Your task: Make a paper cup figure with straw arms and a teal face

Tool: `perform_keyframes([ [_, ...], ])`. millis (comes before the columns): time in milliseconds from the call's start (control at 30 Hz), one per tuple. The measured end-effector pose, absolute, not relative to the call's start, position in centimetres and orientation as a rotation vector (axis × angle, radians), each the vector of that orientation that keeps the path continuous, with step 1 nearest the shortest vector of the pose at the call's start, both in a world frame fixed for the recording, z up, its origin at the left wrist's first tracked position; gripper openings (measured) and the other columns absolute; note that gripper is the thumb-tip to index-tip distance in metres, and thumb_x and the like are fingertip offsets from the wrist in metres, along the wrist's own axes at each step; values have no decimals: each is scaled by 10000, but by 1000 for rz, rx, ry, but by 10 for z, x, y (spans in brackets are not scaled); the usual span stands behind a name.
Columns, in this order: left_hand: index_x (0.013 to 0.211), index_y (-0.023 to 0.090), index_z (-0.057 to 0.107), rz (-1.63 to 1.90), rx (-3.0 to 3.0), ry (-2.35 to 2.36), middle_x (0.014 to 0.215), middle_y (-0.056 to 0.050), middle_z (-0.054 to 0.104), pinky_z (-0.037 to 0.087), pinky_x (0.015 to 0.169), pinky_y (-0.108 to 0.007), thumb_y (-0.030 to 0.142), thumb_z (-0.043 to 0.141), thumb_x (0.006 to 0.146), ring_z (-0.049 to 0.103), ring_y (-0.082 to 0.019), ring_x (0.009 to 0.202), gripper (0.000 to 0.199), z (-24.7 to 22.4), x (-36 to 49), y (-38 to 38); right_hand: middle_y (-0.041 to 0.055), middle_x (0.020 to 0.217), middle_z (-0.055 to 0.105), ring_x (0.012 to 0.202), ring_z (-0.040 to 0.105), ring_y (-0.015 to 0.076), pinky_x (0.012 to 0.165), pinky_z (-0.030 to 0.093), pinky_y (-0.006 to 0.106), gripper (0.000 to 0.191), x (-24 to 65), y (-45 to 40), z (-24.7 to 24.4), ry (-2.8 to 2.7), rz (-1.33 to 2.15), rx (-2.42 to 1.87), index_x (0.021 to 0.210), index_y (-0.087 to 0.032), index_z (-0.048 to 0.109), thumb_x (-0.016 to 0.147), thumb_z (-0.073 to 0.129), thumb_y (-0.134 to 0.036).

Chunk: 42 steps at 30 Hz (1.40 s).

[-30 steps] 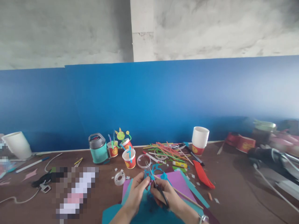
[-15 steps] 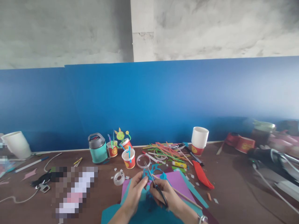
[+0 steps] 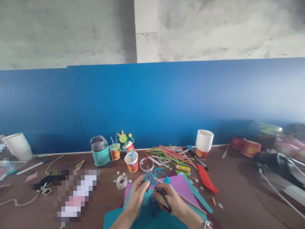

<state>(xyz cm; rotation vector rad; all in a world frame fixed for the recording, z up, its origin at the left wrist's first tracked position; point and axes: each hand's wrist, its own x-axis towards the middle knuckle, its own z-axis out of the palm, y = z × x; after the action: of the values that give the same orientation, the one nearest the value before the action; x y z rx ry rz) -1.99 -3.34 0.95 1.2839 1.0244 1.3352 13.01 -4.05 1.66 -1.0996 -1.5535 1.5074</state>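
Observation:
My left hand (image 3: 137,194) pinches a small piece of cut blue paper (image 3: 147,180) between thumb and fingers. In my right hand (image 3: 170,194) is a pair of black-handled scissors (image 3: 154,182), its blades pointing up and away beside the blue piece. Whether the blades touch the paper I cannot tell. Under both hands lie teal paper (image 3: 126,219) and purple paper (image 3: 186,187). Curly blue offcuts (image 3: 160,173) rest just beyond the scissors. A thin wooden stick (image 3: 192,203) slants out to the right of my right hand.
A tape roll (image 3: 121,181) sits left of the paper, near a paper cup (image 3: 131,162) with blue straws. Behind are a teal flask (image 3: 100,152), a pile of coloured straws (image 3: 170,154) and stacked cups (image 3: 204,143). A glue stick (image 3: 183,168) and a red balloon (image 3: 206,180) lie right.
Both hands stay almost in place, with the scissors still in my right hand. The blue piece in my left hand has shifted very slightly. The view has moved a touch.

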Motion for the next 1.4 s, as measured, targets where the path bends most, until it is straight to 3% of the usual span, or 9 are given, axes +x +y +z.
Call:
perform_keyframes([
  [633,634,211,514,1389,1268,1098,598,34,468,353,597,-251,421,562,776,423,-149,619,258,7,-21,-31,-79,354,455,287,331,47,314,239,168,308,131,-37,13,-1564,1511,-1100,650,-178,529,716,674,-442],
  [867,607,209,483,1319,1406,1075,580,38,418,318,570,-252,415,523,798,390,-142,599,284,8,-22,-28,-58,406,533,328,422,69,348,342,170,338,130,-36,8,-1513,1549,-1098,706,-168,556,676,718,-464],
  [1133,599,214,454,1317,1476,1083,579,42,385,305,555,-251,414,505,808,366,-140,590,294,9,-25,-27,-79,374,466,300,347,48,318,260,160,314,132,-37,13,-1552,1538,-1118,660,-176,538,716,685,-447],
  [1400,571,224,406,1365,1418,1134,567,49,374,320,562,-244,455,521,796,352,-137,583,342,14,-24,-30,-80,364,463,293,344,48,314,255,162,312,132,-35,10,-1570,1538,-1123,668,-174,532,719,677,-446],
])
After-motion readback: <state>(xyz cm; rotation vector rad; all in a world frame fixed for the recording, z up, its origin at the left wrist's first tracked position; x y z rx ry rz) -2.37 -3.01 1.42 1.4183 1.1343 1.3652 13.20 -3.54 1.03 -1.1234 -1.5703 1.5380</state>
